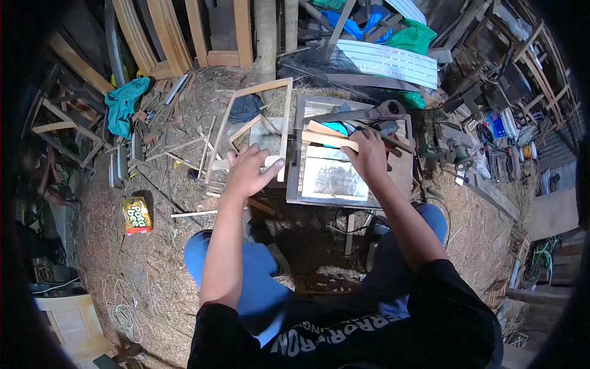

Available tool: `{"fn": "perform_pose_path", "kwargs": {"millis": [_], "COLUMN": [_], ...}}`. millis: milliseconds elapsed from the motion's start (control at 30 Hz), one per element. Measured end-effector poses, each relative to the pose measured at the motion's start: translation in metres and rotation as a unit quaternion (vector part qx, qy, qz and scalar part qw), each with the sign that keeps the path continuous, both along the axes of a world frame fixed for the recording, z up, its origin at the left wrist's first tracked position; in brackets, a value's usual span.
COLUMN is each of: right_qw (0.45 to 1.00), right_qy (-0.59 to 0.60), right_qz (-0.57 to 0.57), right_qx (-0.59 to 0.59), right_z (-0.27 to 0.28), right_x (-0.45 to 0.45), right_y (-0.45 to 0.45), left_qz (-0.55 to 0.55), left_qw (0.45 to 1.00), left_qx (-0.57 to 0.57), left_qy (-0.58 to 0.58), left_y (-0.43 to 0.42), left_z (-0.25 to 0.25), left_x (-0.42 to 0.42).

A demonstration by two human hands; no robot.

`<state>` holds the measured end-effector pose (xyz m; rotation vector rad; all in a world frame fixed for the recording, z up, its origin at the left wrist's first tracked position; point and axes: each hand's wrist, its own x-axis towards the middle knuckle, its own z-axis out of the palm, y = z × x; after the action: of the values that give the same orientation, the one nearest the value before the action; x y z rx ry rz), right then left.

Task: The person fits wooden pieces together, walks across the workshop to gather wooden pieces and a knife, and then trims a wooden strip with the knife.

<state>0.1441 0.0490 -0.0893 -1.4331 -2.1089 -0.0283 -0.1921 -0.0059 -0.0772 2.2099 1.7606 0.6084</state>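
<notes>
My left hand [251, 169] is closed on the near end bar of a light wooden frame [225, 132], which stands tilted left of a low work table [350, 202]. Over the table, my right hand [369, 154] has its fingers round the right end of a short wooden strip [329, 141]. Another wood piece [324, 128] lies just behind that strip. A worn pale board [335, 175] rests on the table near my right hand. Behind the hand is a large dark metal tool [362, 114] among smaller items.
Wood scraps litter the floor around a yellow and red packet [136, 215] at the left. A teal cloth [125, 106] hangs behind it. Door frames [172, 37] lean at the back. Tools and a long plank [491, 195] are on the right.
</notes>
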Motion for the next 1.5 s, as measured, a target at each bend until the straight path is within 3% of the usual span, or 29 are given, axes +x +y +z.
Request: {"fn": "perform_pose_path", "kwargs": {"millis": [200,233,367,467,567,667,900,967,1067,1267,1333,1367,1500], "right_qw": [0.999,0.997,0.996,0.996,0.997,0.987,0.985,0.990,0.981,0.966,0.971,0.973,0.969], "right_qy": [0.023,-0.020,-0.027,-0.030,-0.054,-0.018,0.043,0.070,0.114,0.078,0.091,0.098,0.116], "right_qz": [-0.001,-0.037,-0.069,-0.054,-0.023,0.003,0.009,0.021,0.013,-0.066,-0.068,-0.069,-0.069], "right_qx": [-0.036,-0.066,-0.059,-0.071,-0.051,-0.163,-0.165,-0.125,-0.154,-0.238,-0.212,-0.199,-0.208], "right_z": [-0.008,-0.008,-0.008,-0.007,-0.007,-0.004,0.013,0.014,0.013,0.024,0.018,0.014,0.012], "right_x": [-0.004,-0.004,-0.003,0.000,0.005,0.011,-0.002,-0.005,-0.007,-0.006,-0.003,-0.001,0.000], "right_y": [0.013,0.015,0.017,0.018,0.020,0.025,0.030,0.032,0.034,0.043,0.044,0.045,0.042], "left_qz": [0.028,0.035,0.064,0.081,0.076,0.062,0.072,0.029,0.025,0.008,-0.006,0.033,0.006], "left_qw": [0.998,0.996,0.988,0.981,0.977,0.960,0.932,0.942,0.939,0.916,0.912,0.909,0.882], "left_qx": [-0.059,-0.072,-0.141,-0.158,-0.192,-0.275,-0.347,-0.318,-0.328,-0.384,-0.394,-0.400,-0.442], "left_qy": [-0.026,-0.032,0.016,-0.073,-0.049,-0.012,0.076,0.101,0.100,0.114,0.116,0.117,0.166], "left_y": [0.022,0.029,0.041,0.045,0.052,0.057,0.070,0.072,0.073,0.071,0.067,0.069,0.075], "left_z": [-0.019,-0.024,-0.033,-0.058,-0.093,-0.086,-0.128,-0.188,-0.194,-0.180,-0.176,-0.205,-0.182], "left_x": [-0.018,-0.023,-0.031,-0.040,-0.056,-0.058,-0.059,-0.080,-0.087,-0.085,-0.079,-0.085,-0.076]}}
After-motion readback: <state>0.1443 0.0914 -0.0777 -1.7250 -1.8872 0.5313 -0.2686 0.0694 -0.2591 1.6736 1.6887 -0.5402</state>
